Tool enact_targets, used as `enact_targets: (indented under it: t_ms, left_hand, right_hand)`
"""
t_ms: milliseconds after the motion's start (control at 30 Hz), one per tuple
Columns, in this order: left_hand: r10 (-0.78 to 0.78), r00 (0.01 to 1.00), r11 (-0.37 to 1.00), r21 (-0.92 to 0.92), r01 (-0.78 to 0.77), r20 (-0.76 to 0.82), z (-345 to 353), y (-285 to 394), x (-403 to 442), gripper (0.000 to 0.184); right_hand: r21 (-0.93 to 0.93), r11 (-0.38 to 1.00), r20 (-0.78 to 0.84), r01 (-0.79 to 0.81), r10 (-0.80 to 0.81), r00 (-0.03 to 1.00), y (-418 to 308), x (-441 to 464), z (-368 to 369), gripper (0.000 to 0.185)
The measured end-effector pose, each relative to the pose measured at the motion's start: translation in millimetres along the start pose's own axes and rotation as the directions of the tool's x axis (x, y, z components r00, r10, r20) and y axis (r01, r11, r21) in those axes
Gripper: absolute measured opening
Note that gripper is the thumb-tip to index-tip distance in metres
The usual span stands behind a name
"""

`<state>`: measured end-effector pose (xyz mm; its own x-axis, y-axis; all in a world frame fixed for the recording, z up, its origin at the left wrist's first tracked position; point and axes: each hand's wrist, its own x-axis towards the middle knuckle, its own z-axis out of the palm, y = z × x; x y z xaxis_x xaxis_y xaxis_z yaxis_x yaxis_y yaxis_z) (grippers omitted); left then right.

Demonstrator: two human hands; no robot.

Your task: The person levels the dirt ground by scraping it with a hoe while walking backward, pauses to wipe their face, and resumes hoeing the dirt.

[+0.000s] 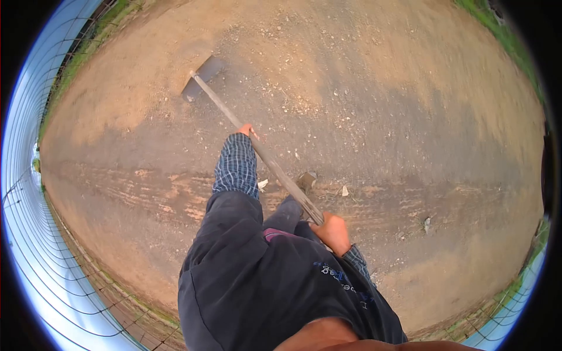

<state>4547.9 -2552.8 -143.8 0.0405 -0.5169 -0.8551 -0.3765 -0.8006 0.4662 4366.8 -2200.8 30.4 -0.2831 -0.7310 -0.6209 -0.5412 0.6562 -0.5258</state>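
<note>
Wears a dark shirt point(246, 269) with white and blue lettering point(339, 276), too small to read; grasps a long wooden-handled tool point(274, 165), left hand point(246, 130) wrapped partway along, right hand point(333, 233) clenched around the near end; extends the flat blade point(210, 68) beyond the left hand, on or just above bare, pebbly earth point(404, 134); stands outdoors beside wire fencing point(44, 248) and grass point(515, 55)

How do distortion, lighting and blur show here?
Head view: fisheye curvature bows the wire fence and leaves black corners; head view: the ground looks darker across the middle, cause unclear; head view: the ground softens toward the right edge, while the tool handle looks fairly sharp.
</note>
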Motion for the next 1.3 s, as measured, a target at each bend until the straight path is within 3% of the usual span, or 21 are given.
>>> enact_targets:
  t_ms: [133, 300, 333, 367, 400, 433, 467, 533, 600, 700, 800, 867, 933, 1033, 1100, 1133, 1167, 1200, 1233, 1267, 1300]
  left_hand:
    - [0.023, 0.993, 0.968, -0.245, -0.050, -0.113, -14, -25, -61, 0.029]
    - [0.006, 0.992, 0.921, -0.386, -0.056, -0.129, 41, -138, -91, 0.027]
    - [-0.049, 0.997, 0.941, -0.337, 0.024, -0.065, 54, -144, -123, 0.024]
    - [-0.090, 0.996, 0.882, -0.464, 0.078, -0.003, 78, -168, -124, 0.014]
    - [-0.217, 0.966, 0.820, -0.510, 0.259, 0.141, 95, -180, -136, 0.014]
    - [-0.144, 0.967, 0.873, -0.434, 0.224, 0.208, 114, -205, -142, 0.015]
    - [-0.248, 0.936, 0.852, -0.405, 0.333, 0.248, 133, -212, -159, 0.015]
    - [-0.334, 0.875, 0.704, -0.525, 0.478, 0.350, 171, -242, -186, 0.012]
    - [-0.445, 0.774, 0.585, -0.508, 0.632, 0.450, 189, -251, -222, 0.011]
    - [-0.472, 0.680, 0.493, -0.471, 0.732, 0.561, 201, -265, -251, 0.009]
    - [-0.505, 0.677, 0.443, -0.512, 0.736, 0.536, 187, -268, -257, 0.009]
    - [-0.530, 0.646, 0.397, -0.513, 0.761, 0.549, 166, -273, -242, 0.008]
    - [-0.451, 0.662, 0.348, -0.565, 0.748, 0.599, 136, -283, -213, 0.009]
    - [-0.398, 0.733, 0.411, -0.608, 0.680, 0.551, 55, -273, -155, 0.007]
    - [-0.295, 0.778, 0.516, -0.593, 0.618, 0.554, -45, -258, -79, 0.008]
    - [-0.302, 0.751, 0.516, -0.562, 0.646, 0.587, -82, -255, -45, 0.007]
    - [-0.296, 0.805, 0.661, -0.499, 0.561, 0.514, -127, -234, -31, 0.007]
    - [-0.281, 0.906, 0.693, -0.586, 0.420, 0.317, -158, -235, 10, 0.013]
    - [-0.291, 0.920, 0.750, -0.535, 0.390, 0.262, -207, -211, 25, 0.017]
    - [-0.177, 0.968, 0.804, -0.542, 0.246, 0.177, -252, -209, 64, 0.020]
    - [-0.110, 0.969, 0.975, -0.164, 0.148, 0.221, -312, -171, 60, 0.021]
  right_hand:
    - [0.032, 0.990, -0.102, 0.138, -0.134, 0.986, 32, -33, 35, 0.030]
    - [-0.322, 0.931, -0.303, -0.171, 0.070, 0.950, 113, -116, 67, 0.021]
    - [-0.359, 0.905, -0.371, -0.230, 0.088, 0.924, 132, -132, 67, 0.021]
    - [-0.391, 0.887, -0.398, -0.247, 0.079, 0.914, 147, -149, 59, 0.020]
    - [-0.420, 0.868, -0.422, -0.267, 0.073, 0.904, 160, -169, 46, 0.020]
    - [-0.444, 0.845, -0.422, -0.299, 0.097, 0.902, 171, -190, 31, 0.023]
    - [-0.463, 0.821, -0.428, -0.335, 0.124, 0.895, 179, -209, 14, 0.026]
    - [-0.523, 0.762, -0.467, -0.381, 0.118, 0.876, 188, -246, -21, 0.021]
    - [-0.600, 0.685, -0.472, -0.412, 0.113, 0.874, 182, -275, -57, 0.017]
    - [-0.626, 0.656, -0.494, -0.422, 0.086, 0.865, 155, -297, -93, 0.015]
    - [-0.655, 0.609, -0.463, -0.446, 0.143, 0.875, 126, -294, -97, 0.014]
    - [-0.698, 0.576, -0.438, -0.425, 0.126, 0.890, 102, -283, -87, 0.014]
    - [-0.695, 0.590, -0.428, -0.412, 0.122, 0.895, 83, -267, -57, 0.014]
    - [-0.683, 0.620, -0.386, -0.387, 0.143, 0.911, 44, -218, 8, 0.014]
    - [-0.666, 0.644, -0.344, -0.377, 0.184, 0.921, -15, -157, 73, 0.015]
    - [-0.656, 0.654, -0.320, -0.376, 0.210, 0.924, -44, -136, 104, 0.015]
    - [-0.617, 0.708, -0.309, -0.344, 0.184, 0.933, -71, -117, 131, 0.015]
    - [-0.583, 0.751, -0.301, -0.310, 0.155, 0.941, -106, -99, 159, 0.014]
    - [-0.543, 0.789, -0.312, -0.289, 0.130, 0.941, -148, -83, 185, 0.012]
    - [-0.513, 0.818, -0.309, -0.260, 0.106, 0.945, -184, -70, 212, 0.013]
    - [-0.503, 0.848, -0.338, -0.165, -0.017, 0.941, -225, -63, 236, 0.013]
